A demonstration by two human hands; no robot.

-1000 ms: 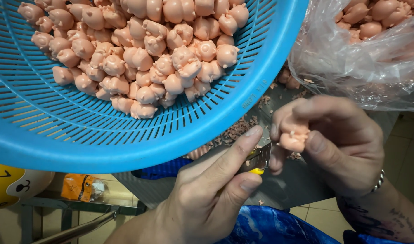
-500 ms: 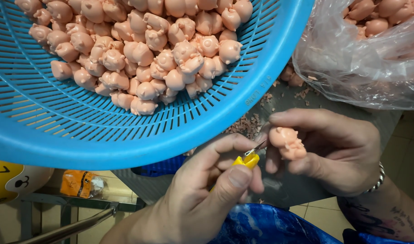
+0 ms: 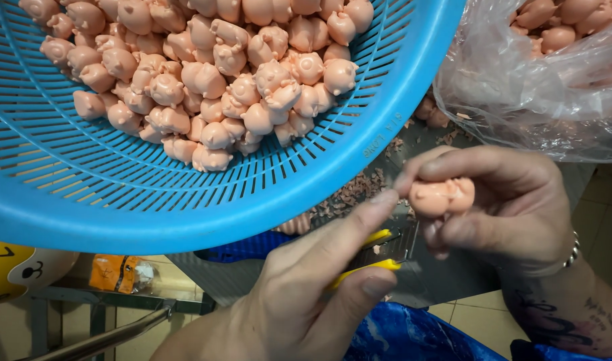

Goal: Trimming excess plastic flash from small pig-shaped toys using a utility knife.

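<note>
Since a moment ago the right hand (image 3: 513,207) has turned the pink pig figure (image 3: 441,197) onto its side, and the left hand (image 3: 312,294) has brought the yellow-handled clippers (image 3: 373,257) closer beneath it; the blue colander (image 3: 152,207) has barely shifted, though the view has drifted a little.

Taking the colander as the landmark and reading leftward to rightward: a yellow toy face (image 3: 18,267) peeks out under its left rim; inside it lies a heap of pink pig figures (image 3: 212,73); just below its right rim, pink trimmings (image 3: 352,194) litter the grey surface (image 3: 439,281); to its right, a clear plastic bag (image 3: 540,87) holds more figures.

Trimming looks to be the step in hand, one figure at a time; the next snip, I judge, calls for setting the blades against the flash and keeping the figure steady.

Left hand comes up from below the colander, thumb and forefinger pressed around the clipper handles, squeezing them partway; right hand, braceleted at the wrist, sits level beside the rim, thumb and fingertips pinching the figure, other fingers curled under.
</note>
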